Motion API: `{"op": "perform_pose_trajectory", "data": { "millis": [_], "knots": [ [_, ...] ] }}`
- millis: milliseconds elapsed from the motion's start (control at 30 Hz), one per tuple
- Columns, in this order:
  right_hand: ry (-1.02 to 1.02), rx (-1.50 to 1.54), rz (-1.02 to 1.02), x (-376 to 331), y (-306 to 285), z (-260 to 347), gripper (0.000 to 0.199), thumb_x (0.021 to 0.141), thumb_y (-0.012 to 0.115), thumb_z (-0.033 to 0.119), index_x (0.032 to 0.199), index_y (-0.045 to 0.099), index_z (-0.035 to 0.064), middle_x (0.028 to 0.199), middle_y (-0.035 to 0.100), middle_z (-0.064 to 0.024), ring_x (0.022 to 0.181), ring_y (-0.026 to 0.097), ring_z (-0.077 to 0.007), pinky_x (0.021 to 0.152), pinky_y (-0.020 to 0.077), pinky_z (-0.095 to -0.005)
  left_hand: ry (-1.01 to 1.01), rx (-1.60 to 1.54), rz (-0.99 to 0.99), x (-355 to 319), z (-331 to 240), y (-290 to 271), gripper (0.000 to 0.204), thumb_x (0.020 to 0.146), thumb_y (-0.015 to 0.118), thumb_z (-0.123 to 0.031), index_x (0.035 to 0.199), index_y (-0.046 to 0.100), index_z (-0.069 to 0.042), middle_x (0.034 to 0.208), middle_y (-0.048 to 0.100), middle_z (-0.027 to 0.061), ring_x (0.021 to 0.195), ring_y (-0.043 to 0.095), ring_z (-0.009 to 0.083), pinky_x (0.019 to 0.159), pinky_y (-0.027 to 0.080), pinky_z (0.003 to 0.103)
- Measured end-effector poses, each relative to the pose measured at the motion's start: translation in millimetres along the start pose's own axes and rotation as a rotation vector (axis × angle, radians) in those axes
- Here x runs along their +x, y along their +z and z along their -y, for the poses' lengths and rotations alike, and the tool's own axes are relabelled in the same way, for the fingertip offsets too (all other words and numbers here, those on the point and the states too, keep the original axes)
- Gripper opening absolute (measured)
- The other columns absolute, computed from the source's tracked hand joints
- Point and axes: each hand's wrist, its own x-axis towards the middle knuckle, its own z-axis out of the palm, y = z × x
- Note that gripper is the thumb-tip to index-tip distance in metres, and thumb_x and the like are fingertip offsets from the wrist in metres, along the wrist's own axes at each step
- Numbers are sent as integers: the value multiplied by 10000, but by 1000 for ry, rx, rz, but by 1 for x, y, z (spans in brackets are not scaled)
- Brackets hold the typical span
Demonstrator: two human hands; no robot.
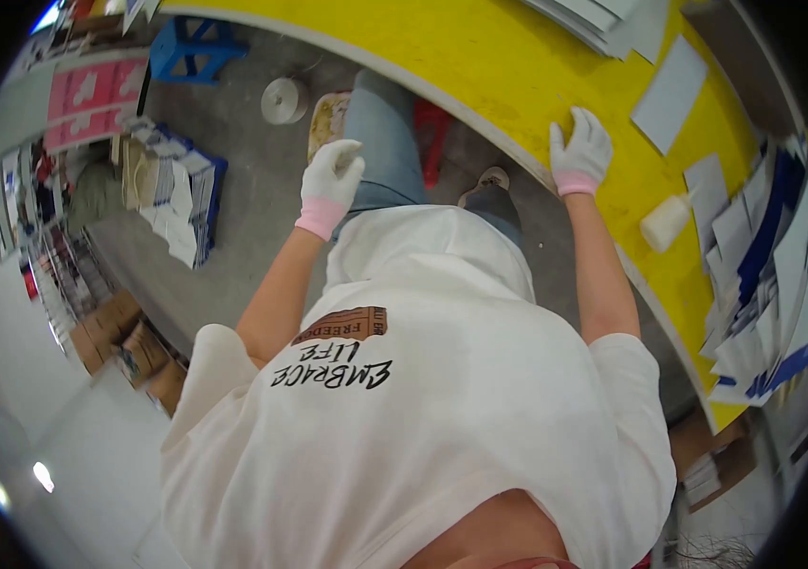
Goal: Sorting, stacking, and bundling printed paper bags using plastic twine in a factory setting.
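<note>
Both my hands wear white gloves with pink cuffs. At the edge of the yellow table (480, 66), my right hand (581, 152) rests with its fingers and thumb apart, holding nothing. My left hand (333, 182) hangs over my thigh, away from the table. Its fingers curl loosely, with a gap to the thumb and nothing seen between them. Closest to the right hand on the table are a pale flat card (670, 95) and a white squeeze bottle (667, 224) lying on its side.
A loose heap of white and blue cut sheets (755, 256) covers the table's right end. More sheets (603, 21) lie at its far edge. On the floor are a white roll (284, 100), a blue stool (193, 52), stacked paper pieces (176, 190) and cardboard boxes (105, 327).
</note>
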Motion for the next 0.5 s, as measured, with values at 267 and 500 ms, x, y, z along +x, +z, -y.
{"op": "perform_pose_trajectory", "data": {
  "millis": [267,500],
  "knots": [
    [119,71,26,-7,-3,-3,441,782,596,347,1139,512,102,1144,532,-88,1040,491,-278,896,376,-408,468,264,773,71,-14,89,206,758,580,-173,924,619,-56,930,604,137,893,569,308,805,458,366],
    [197,126,115,-4,-18,12,438,725,649,268,1106,523,92,1115,531,-92,992,506,-282,852,392,-403,313,685,964,167,127,158,654,825,461,-513,1362,326,-165,1434,263,111,1327,212,294,1077,194,390]
  ]
}}
